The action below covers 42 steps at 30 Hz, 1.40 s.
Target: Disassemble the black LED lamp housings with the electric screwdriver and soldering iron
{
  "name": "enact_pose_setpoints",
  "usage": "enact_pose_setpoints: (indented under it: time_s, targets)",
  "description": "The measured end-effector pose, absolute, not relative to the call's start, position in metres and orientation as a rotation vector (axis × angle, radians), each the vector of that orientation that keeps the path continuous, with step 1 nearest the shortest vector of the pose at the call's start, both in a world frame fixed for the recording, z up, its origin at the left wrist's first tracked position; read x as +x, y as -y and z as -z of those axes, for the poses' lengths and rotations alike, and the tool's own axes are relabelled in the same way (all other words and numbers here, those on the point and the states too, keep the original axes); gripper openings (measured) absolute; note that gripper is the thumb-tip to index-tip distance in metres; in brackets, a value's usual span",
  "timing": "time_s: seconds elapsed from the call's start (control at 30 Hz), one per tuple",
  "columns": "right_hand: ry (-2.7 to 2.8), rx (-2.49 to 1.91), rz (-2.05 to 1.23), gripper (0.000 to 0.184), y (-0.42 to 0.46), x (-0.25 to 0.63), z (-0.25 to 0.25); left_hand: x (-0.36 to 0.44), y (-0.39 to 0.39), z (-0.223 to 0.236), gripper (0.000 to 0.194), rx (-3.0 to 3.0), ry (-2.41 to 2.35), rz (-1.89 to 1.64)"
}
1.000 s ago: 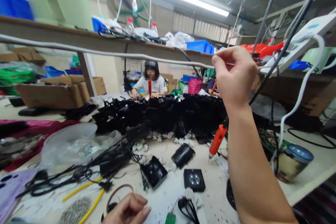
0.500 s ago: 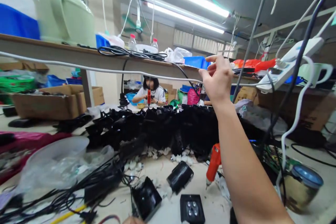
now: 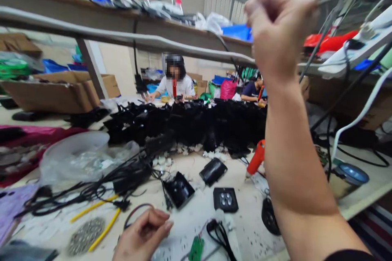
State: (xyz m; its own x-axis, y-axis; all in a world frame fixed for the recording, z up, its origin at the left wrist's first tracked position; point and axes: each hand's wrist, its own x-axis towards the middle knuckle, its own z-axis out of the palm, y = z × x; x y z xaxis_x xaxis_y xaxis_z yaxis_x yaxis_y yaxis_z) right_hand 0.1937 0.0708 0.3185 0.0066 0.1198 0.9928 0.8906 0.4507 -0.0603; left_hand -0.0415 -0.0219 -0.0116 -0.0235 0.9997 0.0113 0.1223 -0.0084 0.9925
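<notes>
My right hand (image 3: pixel 278 28) is raised high in front of the shelf, blurred, with its fingers curled in; whatever it holds, if anything, cannot be made out. Low over the bench, my left hand (image 3: pixel 145 232) has loosely bent fingers, thumb and fingertips slightly apart, and nothing seen between them. To its right lie a green circuit board (image 3: pixel 196 248) and a coiled black cable (image 3: pixel 221 234). Beyond are a square black part with four round metal studs (image 3: pixel 226 200), an open black housing (image 3: pixel 179 189) and a curved black cover (image 3: pixel 213 171). An orange-red tool (image 3: pixel 256 158) stands beside my right forearm.
A heap of black parts (image 3: pixel 190 124) spans the bench's back. At left are a clear plastic tub (image 3: pixel 76 151), black cords (image 3: pixel 92 189), yellow-handled pliers (image 3: pixel 104 230) and a pile of small metal pieces (image 3: pixel 86 236). A shelf (image 3: pixel 183 43) crosses above. Two people sit beyond.
My right hand has risen in the view and its fingers have curled in. My left hand has come into view from the lower edge. The view has tilted down, showing more of the bench.
</notes>
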Motion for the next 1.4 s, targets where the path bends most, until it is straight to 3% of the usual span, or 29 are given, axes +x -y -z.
enact_pose_setpoints:
  time_s: [0.13, 0.2, 0.33, 0.43, 0.57, 0.73, 0.83, 1.1, 1.23, 1.33, 1.4]
  targets:
    - [1.423, -0.809, 0.613, 0.022, 0.000, 0.186, -0.225, -0.031, 0.023, 0.000, 0.038, 1.267, -1.318, -1.095]
    - [1.508, -0.968, 0.386, 0.011, 0.017, 0.192, -0.165, -0.025, 0.025, -0.003, 0.037, 1.254, -1.293, -1.071]
    - [1.812, -1.400, -0.203, 0.015, 0.023, 0.223, -0.057, -0.016, 0.026, -0.006, 0.036, 1.264, -1.280, -1.038]
    - [1.959, -1.538, -0.485, 0.021, 0.027, 0.240, -0.013, -0.008, 0.025, -0.004, 0.031, 1.272, -1.275, -1.008]
    - [2.161, -1.589, -0.699, 0.031, 0.031, 0.243, 0.005, 0.012, 0.024, 0.002, 0.024, 1.345, -1.221, -0.914]
    - [2.249, -1.566, -0.768, 0.021, 0.023, 0.235, 0.006, 0.025, 0.025, 0.006, 0.023, 1.549, -1.186, -0.745]
    - [2.158, -1.599, -0.705, 0.028, 0.026, 0.232, -0.001, 0.021, 0.025, 0.007, 0.022, 1.604, -1.216, -0.651]
    - [1.869, -1.415, -0.501, 0.014, 0.041, 0.220, 0.001, 0.015, 0.025, 0.005, 0.015, 1.771, -1.248, -0.343]
    - [1.548, -1.413, -0.657, 0.007, 0.037, 0.215, 0.019, 0.012, 0.020, -0.005, 0.014, 1.764, -1.264, -0.364]
    - [1.215, -1.362, -0.917, 0.033, 0.032, 0.211, 0.025, 0.010, 0.016, -0.017, 0.016, 1.702, -1.201, -0.407]
    - [1.034, -1.308, -1.068, 0.038, 0.028, 0.211, 0.023, 0.013, 0.014, -0.024, 0.018, 1.660, -1.162, -0.447]
